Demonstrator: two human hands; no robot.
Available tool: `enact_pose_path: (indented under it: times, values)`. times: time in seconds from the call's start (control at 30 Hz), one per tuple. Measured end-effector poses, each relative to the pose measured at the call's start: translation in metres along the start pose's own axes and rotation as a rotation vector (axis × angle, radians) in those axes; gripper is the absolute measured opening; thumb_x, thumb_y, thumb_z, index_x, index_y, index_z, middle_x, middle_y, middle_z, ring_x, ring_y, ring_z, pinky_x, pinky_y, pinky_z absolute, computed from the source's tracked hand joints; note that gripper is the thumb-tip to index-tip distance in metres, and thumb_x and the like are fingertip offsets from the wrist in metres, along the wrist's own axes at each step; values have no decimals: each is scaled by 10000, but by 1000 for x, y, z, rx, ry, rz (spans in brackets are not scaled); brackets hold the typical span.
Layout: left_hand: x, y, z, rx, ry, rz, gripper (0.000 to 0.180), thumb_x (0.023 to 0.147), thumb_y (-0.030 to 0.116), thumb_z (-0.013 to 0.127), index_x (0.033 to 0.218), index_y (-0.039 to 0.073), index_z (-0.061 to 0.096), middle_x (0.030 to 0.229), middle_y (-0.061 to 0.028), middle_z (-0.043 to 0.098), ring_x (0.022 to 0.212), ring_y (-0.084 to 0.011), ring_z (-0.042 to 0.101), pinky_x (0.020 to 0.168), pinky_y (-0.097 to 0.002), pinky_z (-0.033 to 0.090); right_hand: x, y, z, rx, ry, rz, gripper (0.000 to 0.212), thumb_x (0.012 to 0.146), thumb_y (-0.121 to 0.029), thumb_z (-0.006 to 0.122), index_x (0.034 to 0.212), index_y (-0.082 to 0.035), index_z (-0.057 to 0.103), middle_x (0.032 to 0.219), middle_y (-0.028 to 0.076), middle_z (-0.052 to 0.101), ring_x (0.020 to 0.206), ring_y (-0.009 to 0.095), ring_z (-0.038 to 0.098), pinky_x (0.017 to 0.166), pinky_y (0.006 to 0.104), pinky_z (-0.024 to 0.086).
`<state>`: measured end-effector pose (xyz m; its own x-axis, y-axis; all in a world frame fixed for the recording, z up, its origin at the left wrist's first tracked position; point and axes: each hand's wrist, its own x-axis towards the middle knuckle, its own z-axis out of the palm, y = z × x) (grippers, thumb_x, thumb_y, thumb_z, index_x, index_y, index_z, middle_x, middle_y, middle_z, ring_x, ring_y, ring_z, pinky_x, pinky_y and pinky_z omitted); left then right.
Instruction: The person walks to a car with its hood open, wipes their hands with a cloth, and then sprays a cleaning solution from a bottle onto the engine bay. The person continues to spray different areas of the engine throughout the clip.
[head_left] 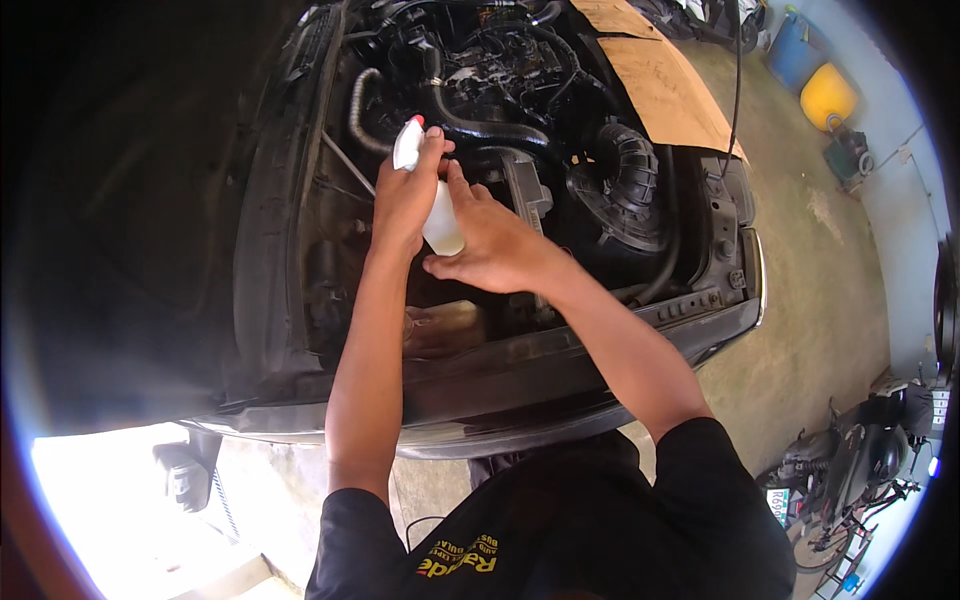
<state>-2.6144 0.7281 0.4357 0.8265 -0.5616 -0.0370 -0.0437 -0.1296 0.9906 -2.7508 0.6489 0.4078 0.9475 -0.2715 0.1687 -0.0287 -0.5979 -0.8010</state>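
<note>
A white spray bottle (443, 225) with a red-tipped spray head is held tilted over the open engine bay. My left hand (401, 205) is closed around its upper part, just below the spray head. Against the bottle's lower body, my right hand (498, 240) grips with its fingers on the far side and its thumb near the base. Pale liquid shows in the bottom of the bottle. My hands cover the trigger and much of the bottle.
Beyond my hands lie a dark engine (510, 70), a ribbed black intake hose (628, 165) and a silver flexible hose (360, 110). A cardboard sheet (670, 95) covers the far fender. The raised hood (130, 230) stands at left. A motorcycle (850, 450) is parked at right.
</note>
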Motion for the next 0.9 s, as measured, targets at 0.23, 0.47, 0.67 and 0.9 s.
enact_pose_path:
  times: [0.23, 0.47, 0.67, 0.9]
  values:
    - [-8, -7, 25, 57, 46, 0, 536, 1124, 505, 713, 1108, -26, 788, 982, -95, 800, 880, -151, 700, 841, -353, 567, -4, -9, -4, -182, -19, 120, 900, 852, -318, 929, 1483, 162, 502, 1330, 344, 696, 1268, 427, 717, 1024, 557, 607]
    - [-14, -3, 20, -2, -59, -23, 471, 1103, 448, 747, 1178, -17, 752, 995, -93, 763, 949, -159, 718, 893, -323, 585, -8, -27, -10, -295, 63, 84, 699, 811, -338, 939, 1293, 75, 646, 1070, 222, 809, 1021, 421, 802, 946, 543, 611]
    - [-11, -3, 25, 2, 18, -33, 412, 1093, 400, 765, 1022, -6, 786, 891, -72, 762, 812, -154, 679, 791, -355, 551, -8, -17, -2, -378, 146, 28, 639, 806, -379, 938, 1215, 46, 692, 979, 204, 820, 951, 406, 818, 921, 586, 588]
    - [-12, -10, 23, 1, -24, -78, 423, 1085, 413, 777, 1007, -2, 796, 898, -75, 769, 848, -156, 696, 823, -352, 564, -14, -17, -1, -329, 90, 50, 533, 815, -394, 932, 1138, -11, 750, 969, 165, 833, 987, 389, 818, 939, 615, 556]
